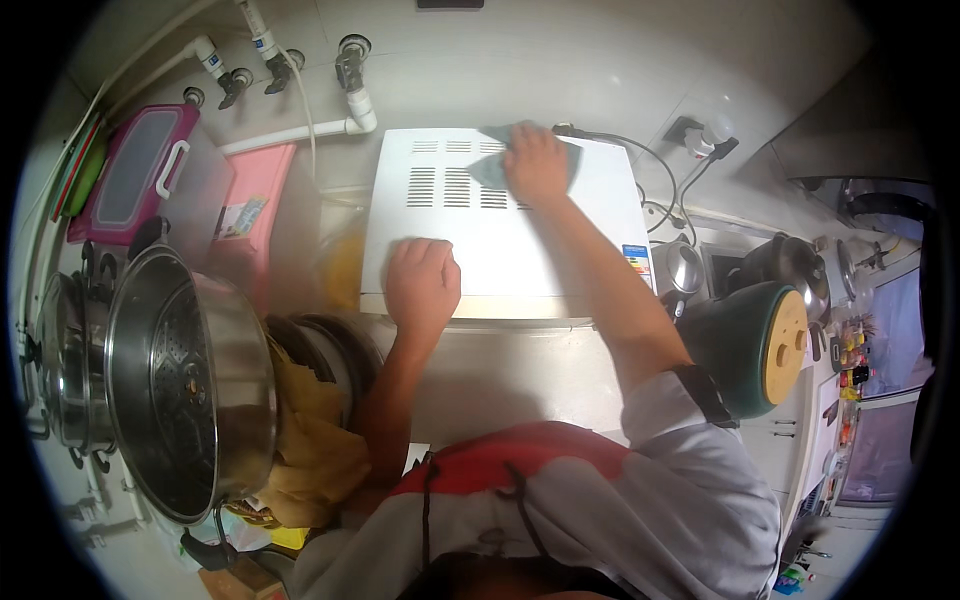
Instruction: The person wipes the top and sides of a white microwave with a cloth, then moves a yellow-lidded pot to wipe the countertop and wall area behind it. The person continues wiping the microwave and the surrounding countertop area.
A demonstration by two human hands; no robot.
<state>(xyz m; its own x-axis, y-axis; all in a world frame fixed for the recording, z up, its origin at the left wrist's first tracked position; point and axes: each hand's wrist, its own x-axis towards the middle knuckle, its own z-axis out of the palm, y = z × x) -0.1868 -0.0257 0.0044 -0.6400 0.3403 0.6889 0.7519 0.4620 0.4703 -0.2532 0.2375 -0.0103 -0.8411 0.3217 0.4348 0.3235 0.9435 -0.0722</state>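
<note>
A white metal appliance with vent slots [495, 255] stands before me against the wall. My right hand [536, 165] presses a grey-green cloth [491, 171] onto its top, over the right part of the vents near the back edge. The cloth spreads out on both sides of the hand. My left hand [424, 281] rests with curled fingers on the front left of the same top and holds nothing that shows. An energy label [636, 262] is stuck at the appliance's right edge.
At the left are a large steel steamer pot [244, 390], a pink box [259, 217] and a lidded plastic bin [139, 165]. A green canister with a wooden lid [731, 352], a steel kettle [681, 266] and cables [667, 187] are at the right. Pipes [292, 135] run along the wall.
</note>
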